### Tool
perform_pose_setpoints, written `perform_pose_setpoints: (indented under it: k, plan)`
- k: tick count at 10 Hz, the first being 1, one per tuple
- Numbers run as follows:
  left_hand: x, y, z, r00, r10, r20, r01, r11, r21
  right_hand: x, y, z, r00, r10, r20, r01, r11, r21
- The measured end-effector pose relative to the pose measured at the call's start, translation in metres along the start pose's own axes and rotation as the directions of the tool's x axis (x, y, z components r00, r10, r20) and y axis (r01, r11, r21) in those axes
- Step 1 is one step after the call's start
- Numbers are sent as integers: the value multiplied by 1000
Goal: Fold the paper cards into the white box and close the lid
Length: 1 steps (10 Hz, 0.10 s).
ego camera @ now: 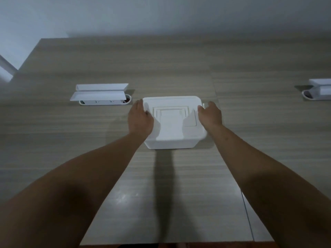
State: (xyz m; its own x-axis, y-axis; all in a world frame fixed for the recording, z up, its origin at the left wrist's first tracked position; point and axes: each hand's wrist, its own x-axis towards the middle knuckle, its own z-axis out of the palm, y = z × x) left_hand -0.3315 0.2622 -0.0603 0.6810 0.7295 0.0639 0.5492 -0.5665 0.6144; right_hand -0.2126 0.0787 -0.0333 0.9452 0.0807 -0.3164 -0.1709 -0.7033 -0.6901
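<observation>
The white box (172, 138) stands in the middle of the wooden table, its lid (172, 102) lying flat on top. A white paper card (170, 126) hangs out of the lid's rectangular slot and drapes toward me over the top. My left hand (140, 119) rests on the lid's left edge, fingers curled over it. On the opposite side, my right hand (210, 114) grips the lid's right edge. No other loose cards are visible.
A white power-socket unit (102, 97) with raised flaps is set into the table (71, 140) at the left. A second similar unit (317, 93) sits at the far right edge. The wall runs behind the table; the table's near edge is at the bottom.
</observation>
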Motion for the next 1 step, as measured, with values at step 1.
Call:
perform_pose_setpoints:
  k: [1]
  plan:
    - [3, 5, 12, 977, 164, 134, -181, 976, 121, -12, -17, -21, 992, -101, -80, 111, 985, 135]
